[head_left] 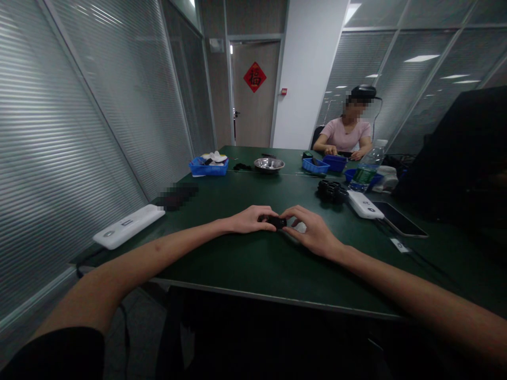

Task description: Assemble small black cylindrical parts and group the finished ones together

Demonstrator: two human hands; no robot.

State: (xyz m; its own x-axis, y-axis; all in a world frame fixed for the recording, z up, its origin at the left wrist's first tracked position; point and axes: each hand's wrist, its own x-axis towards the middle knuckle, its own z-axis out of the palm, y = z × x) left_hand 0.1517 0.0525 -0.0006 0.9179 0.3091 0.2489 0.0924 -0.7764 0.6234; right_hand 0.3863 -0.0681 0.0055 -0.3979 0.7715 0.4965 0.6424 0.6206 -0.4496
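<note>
Near the middle of the dark green table [237, 258], my left hand [253, 219] is closed around a small black object [277, 222]. The thumb and fingertips of my right hand [311, 231] pinch the right end of that same object. A small whitish thing [300, 227] shows between the thumb and fingers of my right hand; what it is cannot be made out. Both hands are low over the tabletop. The black object lies roughly level between them, its left part hidden by my left fingers.
A blue basket [209, 168], a metal bowl [269, 165] and blue trays [316, 167] stand farther back. To the right are black round parts [331, 191], a bottle [366, 169], a power bank [365, 205] and a tablet [400, 218]. A person [345, 135] sits across.
</note>
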